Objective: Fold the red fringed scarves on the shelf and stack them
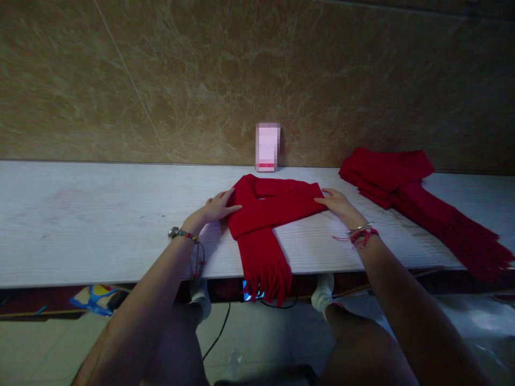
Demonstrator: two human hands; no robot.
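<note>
A red scarf (281,209) with a fringed end lies folded on the white wood-grain surface, its fringe hanging over the front edge. At the scarf's left side rests my left hand (219,207), open, thumb and fingers spread apart on the cloth. My right hand (338,206) is at the scarf's right folded end. Its thumb touches the cloth and its fingers stretch along the edge, apart from the thumb. A second red scarf (394,174), also folded and fringed, lies farther right, touched by neither hand.
A phone-like object (267,146), its face blurred, leans against the brown marbled wall (193,80) behind the scarf. The white surface (100,225) is a narrow ledge. Below its front edge are a blue-and-yellow package (96,298), a black cable (219,335) and my feet.
</note>
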